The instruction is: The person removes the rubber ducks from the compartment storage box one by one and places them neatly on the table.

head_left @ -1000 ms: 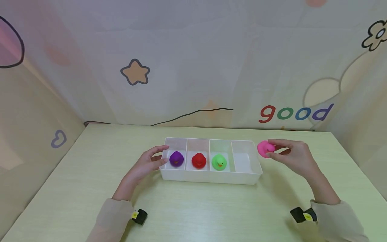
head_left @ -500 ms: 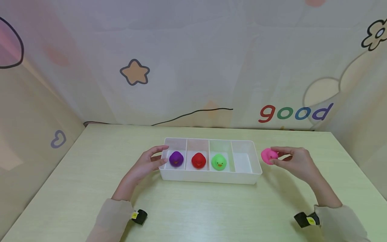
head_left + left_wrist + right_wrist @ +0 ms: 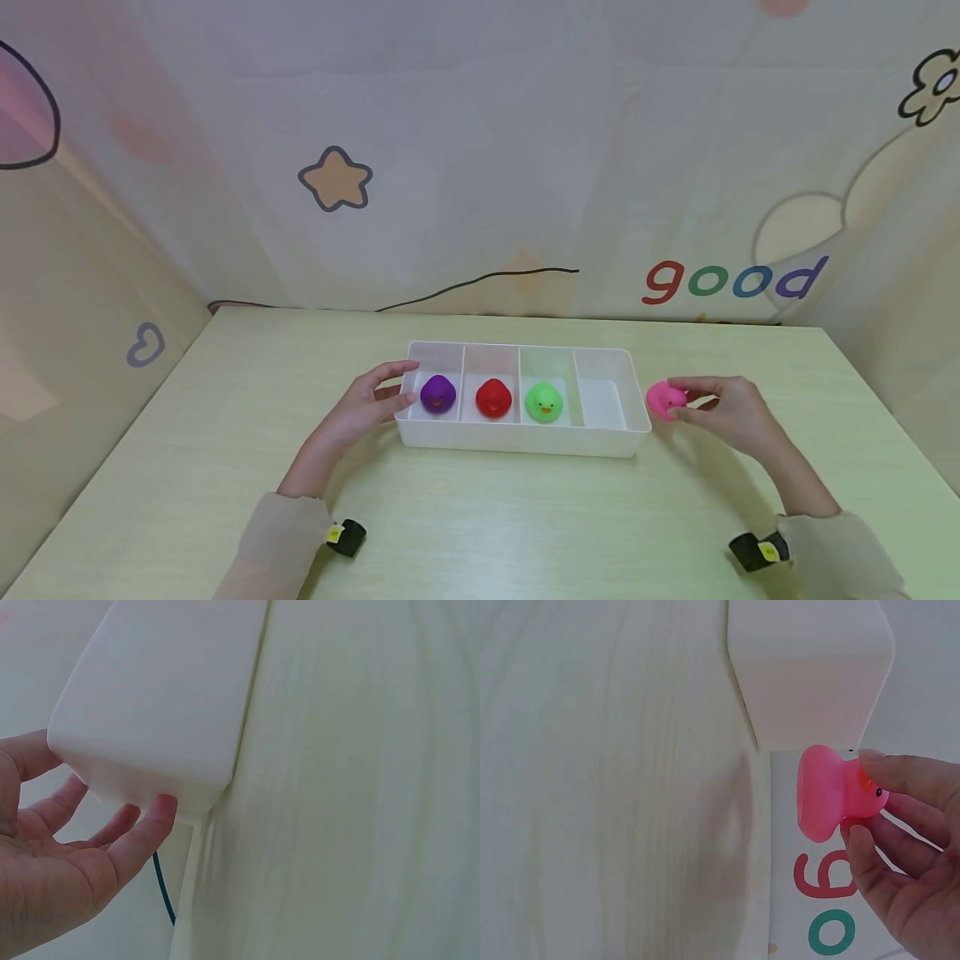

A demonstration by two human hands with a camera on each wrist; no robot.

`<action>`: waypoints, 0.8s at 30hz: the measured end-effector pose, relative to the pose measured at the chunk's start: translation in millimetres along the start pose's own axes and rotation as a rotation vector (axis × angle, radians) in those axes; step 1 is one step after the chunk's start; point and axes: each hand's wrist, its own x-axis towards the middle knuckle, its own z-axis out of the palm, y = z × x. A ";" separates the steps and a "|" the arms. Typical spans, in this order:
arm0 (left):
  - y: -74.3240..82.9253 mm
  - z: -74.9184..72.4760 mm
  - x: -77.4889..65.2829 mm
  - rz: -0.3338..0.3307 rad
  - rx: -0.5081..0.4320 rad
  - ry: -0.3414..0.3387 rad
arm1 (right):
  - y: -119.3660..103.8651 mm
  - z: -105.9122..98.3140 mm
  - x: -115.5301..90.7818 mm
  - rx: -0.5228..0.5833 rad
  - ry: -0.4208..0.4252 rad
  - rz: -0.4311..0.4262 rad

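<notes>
A white divided box (image 3: 517,439) stands on the table. A purple rubber duck (image 3: 438,394), a red rubber duck (image 3: 493,399) and a green rubber duck (image 3: 543,402) each occupy a compartment, from left to right; the rightmost compartment (image 3: 606,400) is empty. My left hand (image 3: 371,400) touches the box's left end with spread fingertips, its fingers (image 3: 142,832) against the end wall in the left wrist view. Just off the right end, my right hand (image 3: 731,412) pinches a pink rubber duck (image 3: 825,793) by its head between thumb and fingers. This duck is tilted, base towards the box.
The pale wooden table (image 3: 480,517) runs back to a printed cloth backdrop (image 3: 480,167), with cloth at both sides. Black wrist devices, one on the left (image 3: 347,538) and one on the right (image 3: 757,551), sit at the cuffs.
My right hand has come down with the pink rubber duck, nearer the table and slightly to the right. The left hand and the box have stayed in place.
</notes>
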 end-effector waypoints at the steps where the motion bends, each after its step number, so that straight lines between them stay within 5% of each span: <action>1: 0.0 -0.1 0.0 -0.001 0.001 0.000 | 0.6 0.9 0.2 -0.001 -0.003 0.000; 24: -0.3 -0.7 -0.3 0.004 0.001 -0.005 | 8.3 13.3 3.6 0.016 -0.056 -0.006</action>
